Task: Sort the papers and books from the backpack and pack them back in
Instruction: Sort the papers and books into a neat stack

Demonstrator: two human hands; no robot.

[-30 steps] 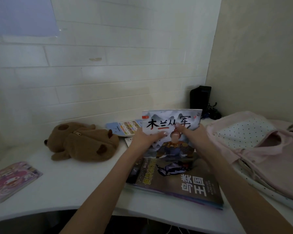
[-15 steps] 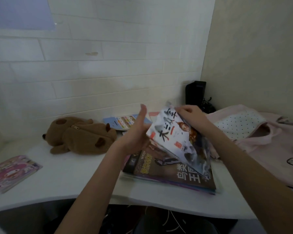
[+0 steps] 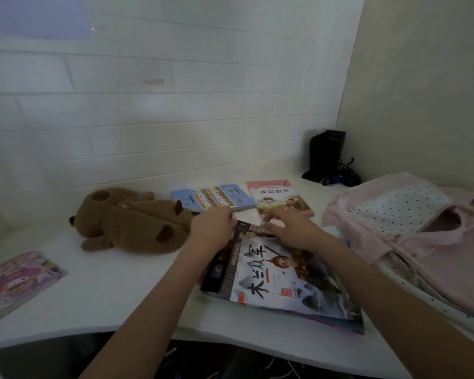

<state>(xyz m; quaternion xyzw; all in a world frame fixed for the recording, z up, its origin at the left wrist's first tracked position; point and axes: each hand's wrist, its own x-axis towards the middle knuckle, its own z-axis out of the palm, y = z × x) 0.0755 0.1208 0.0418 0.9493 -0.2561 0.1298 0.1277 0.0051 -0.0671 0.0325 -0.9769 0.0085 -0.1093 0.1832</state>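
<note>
Your left hand (image 3: 212,228) and right hand (image 3: 290,228) rest at the far edge of a stack of books (image 3: 282,280) on the white desk (image 3: 107,285); whether either one grips it, I cannot tell. The pink backpack (image 3: 422,236) lies open just right of the stack.

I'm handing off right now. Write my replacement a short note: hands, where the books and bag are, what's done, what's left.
Left hand and right hand both rest at the far edge of the white-covered storybook, which lies flat atop the dark-covered book stack.
Blue booklet and pink-topped storybook lie apart by the wall.
Pink fabric backpack lies open at the right.
Done: some stacking.
Left: the loose books, then packing.
</note>
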